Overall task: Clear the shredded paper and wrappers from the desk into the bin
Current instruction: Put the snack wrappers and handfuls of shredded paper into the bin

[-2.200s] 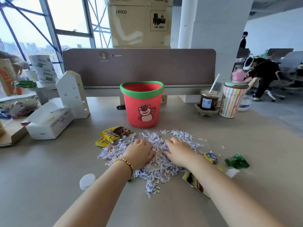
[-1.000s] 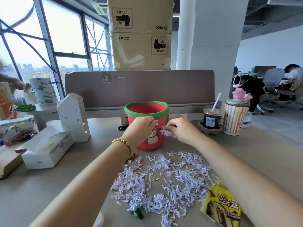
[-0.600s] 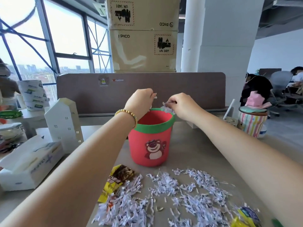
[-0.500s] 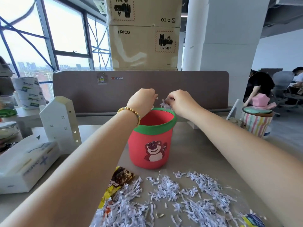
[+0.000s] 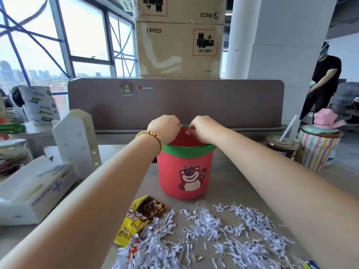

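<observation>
A red bin (image 5: 186,171) with a green rim and a bear picture stands mid-desk. My left hand (image 5: 165,127), with a bead bracelet on the wrist, and my right hand (image 5: 204,129) hang close together over its opening, fingers curled downward into it. The right fingertips are pinched and no paper shows in them. The left fingers are hidden behind the hand. Shredded paper (image 5: 213,235) is strewn on the desk in front of the bin. A yellow snack wrapper (image 5: 139,216) lies at the pile's left edge. Another wrapper's corner (image 5: 310,265) peeks in at the bottom right.
A tissue box (image 5: 35,193) and a white house-shaped ornament (image 5: 77,140) stand to the left. An iced coffee cup (image 5: 281,146) and a striped cup (image 5: 318,150) stand to the right. A brown divider (image 5: 213,101) backs the desk. A person (image 5: 324,80) stands far right.
Both hands scooped shreds from the pile and lifted them to the bin. The paper seen between the fingers half a second ago no longer shows, and the hands have sunk lower over the opening.
</observation>
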